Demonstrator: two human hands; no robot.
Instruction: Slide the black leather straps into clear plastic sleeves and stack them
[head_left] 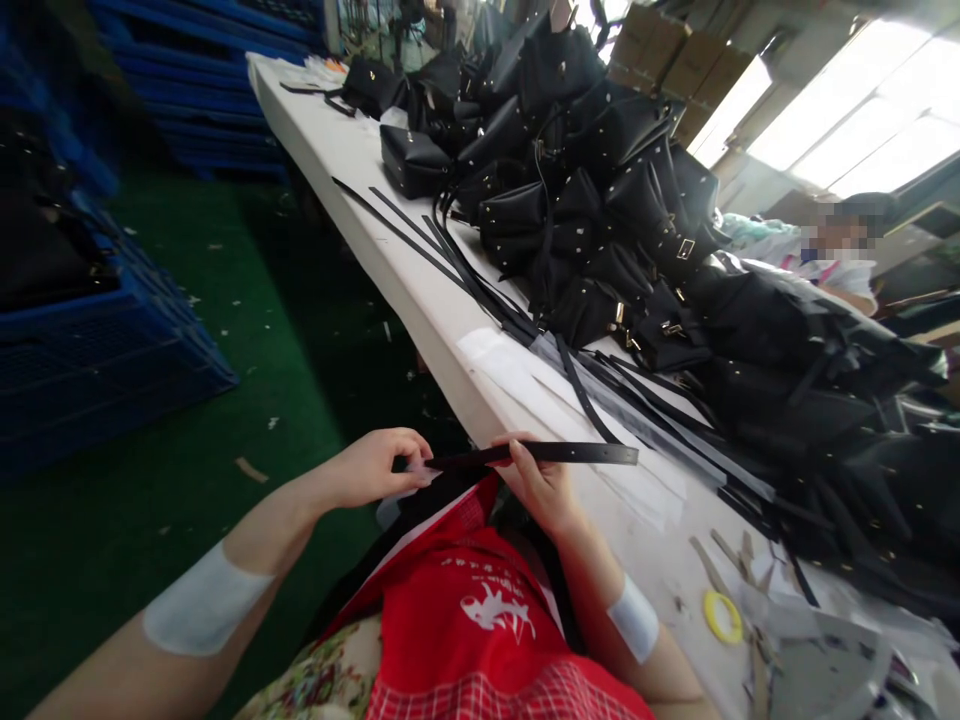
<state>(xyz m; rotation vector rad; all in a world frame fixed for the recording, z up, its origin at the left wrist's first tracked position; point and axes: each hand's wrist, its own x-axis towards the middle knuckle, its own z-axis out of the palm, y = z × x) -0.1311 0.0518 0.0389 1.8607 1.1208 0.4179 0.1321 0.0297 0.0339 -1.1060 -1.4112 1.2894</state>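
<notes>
A black strap with small holes near its right end lies level above my lap, by the table's edge. My right hand grips its middle, the thumb on top. At the strap's left end my left hand has its fingers pinched together, with a bit of whitish, see-through material between them and the strap end. Below both hands is a red apron with a white print.
A long white table runs away to the upper left, bearing piled black bags, loose straps and a yellow tape roll. Blue crate stands left. A person is beyond the bags.
</notes>
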